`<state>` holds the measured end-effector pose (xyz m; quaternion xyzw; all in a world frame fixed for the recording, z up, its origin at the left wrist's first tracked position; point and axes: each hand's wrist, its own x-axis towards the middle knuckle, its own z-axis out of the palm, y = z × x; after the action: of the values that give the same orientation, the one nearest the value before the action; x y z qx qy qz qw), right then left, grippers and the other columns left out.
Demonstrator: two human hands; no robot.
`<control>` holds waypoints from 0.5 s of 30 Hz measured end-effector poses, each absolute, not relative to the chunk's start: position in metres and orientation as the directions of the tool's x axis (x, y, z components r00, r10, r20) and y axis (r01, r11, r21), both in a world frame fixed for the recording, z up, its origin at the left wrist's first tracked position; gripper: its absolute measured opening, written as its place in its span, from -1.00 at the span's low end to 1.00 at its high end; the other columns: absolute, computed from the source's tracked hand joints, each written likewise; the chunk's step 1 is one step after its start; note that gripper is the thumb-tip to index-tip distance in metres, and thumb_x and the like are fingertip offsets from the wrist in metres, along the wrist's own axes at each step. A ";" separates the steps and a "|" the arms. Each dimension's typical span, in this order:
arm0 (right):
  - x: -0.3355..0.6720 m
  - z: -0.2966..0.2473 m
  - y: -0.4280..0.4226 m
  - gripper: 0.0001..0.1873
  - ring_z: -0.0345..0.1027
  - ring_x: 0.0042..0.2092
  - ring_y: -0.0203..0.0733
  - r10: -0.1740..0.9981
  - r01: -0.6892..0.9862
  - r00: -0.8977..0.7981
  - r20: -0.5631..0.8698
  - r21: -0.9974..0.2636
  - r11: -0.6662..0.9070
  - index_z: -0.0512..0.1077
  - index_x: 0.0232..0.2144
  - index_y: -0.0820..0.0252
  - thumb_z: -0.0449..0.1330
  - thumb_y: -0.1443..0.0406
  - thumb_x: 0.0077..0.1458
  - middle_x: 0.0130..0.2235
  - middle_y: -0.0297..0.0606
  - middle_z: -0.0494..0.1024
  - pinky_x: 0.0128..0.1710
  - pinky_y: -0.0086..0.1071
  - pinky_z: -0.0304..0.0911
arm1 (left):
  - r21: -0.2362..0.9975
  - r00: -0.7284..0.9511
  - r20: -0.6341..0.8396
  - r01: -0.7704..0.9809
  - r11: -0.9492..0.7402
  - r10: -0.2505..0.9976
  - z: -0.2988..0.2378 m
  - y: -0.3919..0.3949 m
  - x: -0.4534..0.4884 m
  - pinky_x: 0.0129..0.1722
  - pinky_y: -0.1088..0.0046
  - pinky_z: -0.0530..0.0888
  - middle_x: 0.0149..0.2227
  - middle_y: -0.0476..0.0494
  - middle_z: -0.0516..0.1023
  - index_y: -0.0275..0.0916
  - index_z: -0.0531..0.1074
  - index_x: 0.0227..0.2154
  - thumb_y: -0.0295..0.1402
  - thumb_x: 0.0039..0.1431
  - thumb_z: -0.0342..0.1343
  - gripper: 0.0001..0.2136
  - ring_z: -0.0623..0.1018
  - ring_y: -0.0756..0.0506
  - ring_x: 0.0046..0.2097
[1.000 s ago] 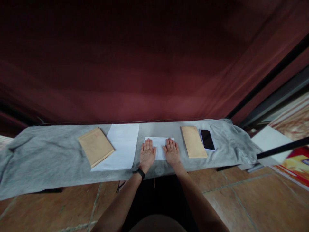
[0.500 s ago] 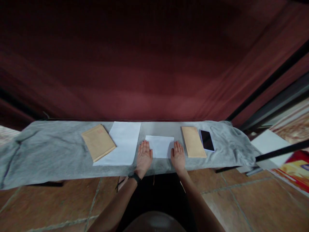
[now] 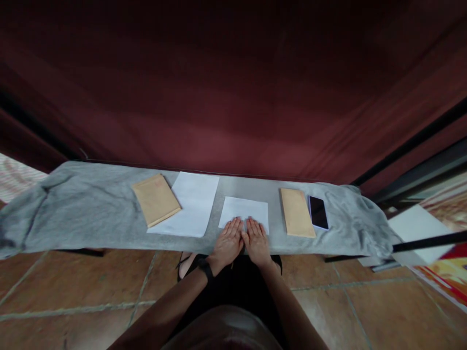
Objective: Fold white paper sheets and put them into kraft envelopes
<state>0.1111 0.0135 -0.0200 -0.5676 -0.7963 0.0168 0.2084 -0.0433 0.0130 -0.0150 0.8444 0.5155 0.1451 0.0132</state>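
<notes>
A small folded sheet of white paper (image 3: 245, 208) lies on the grey cloth in front of me. Flat on its near edge rests my left hand (image 3: 229, 241), fingers stretched out, a dark watch on the wrist. Beside it my right hand (image 3: 256, 241) presses flat on the same edge, the thumbs almost touching. Both palms hide part of the paper's near side. To the left is a larger white sheet (image 3: 197, 204), partly covered by a brown envelope (image 3: 156, 200). Another brown envelope (image 3: 297, 214) lies to the right of the folded paper.
A phone (image 3: 318, 213) with a dark screen lies right of the right-hand envelope. The grey cloth (image 3: 91, 209) covers a narrow table against a dark red surface (image 3: 233, 107). At the far right are a white board (image 3: 419, 228) and a black bar (image 3: 430, 241).
Both hands have slid inward from the paper's left and right sides to the middle of its near edge. The camera view has tilted a little.
</notes>
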 end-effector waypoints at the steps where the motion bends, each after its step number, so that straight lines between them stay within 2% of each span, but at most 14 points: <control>1: 0.113 -0.021 0.013 -0.43 0.09 0.38 -0.04 0.908 0.904 -0.263 0.326 -0.247 0.350 0.19 0.34 0.32 -0.14 0.14 0.44 0.35 -0.01 0.23 0.37 -0.06 -0.01 | 0.176 0.417 0.234 0.870 -0.460 0.878 -0.014 0.012 -0.045 0.39 0.07 0.12 0.38 -0.38 0.16 -0.42 0.05 0.37 -0.34 0.35 -0.16 -0.44 0.07 -0.21 0.43; 11: 0.128 -0.035 0.005 -0.35 0.06 0.38 0.07 0.907 0.946 -0.176 0.383 -0.188 0.263 0.08 0.38 0.39 -0.14 0.09 0.43 0.37 0.12 0.17 0.33 0.01 0.01 | 0.217 0.363 0.229 0.886 -0.411 0.903 -0.014 0.010 -0.053 0.40 0.05 0.07 0.41 -0.46 0.06 -0.43 0.01 0.38 -0.08 0.36 -0.05 -0.32 0.05 -0.27 0.44; 15: 0.137 -0.040 0.001 -0.34 0.09 0.36 0.10 0.901 0.954 -0.147 0.407 -0.183 0.238 0.06 0.38 0.42 -0.15 0.07 0.43 0.36 0.14 0.19 0.32 0.03 0.02 | 0.198 0.349 0.202 0.900 -0.387 0.915 -0.013 0.009 -0.058 0.40 0.05 0.07 0.41 -0.48 0.06 -0.44 0.01 0.38 -0.05 0.34 -0.03 -0.29 0.05 -0.28 0.44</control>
<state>0.1369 0.0013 -0.0401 -0.6143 -0.7551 -0.0591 0.2214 -0.0585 0.0089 -0.0131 0.8210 0.5528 0.1405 0.0263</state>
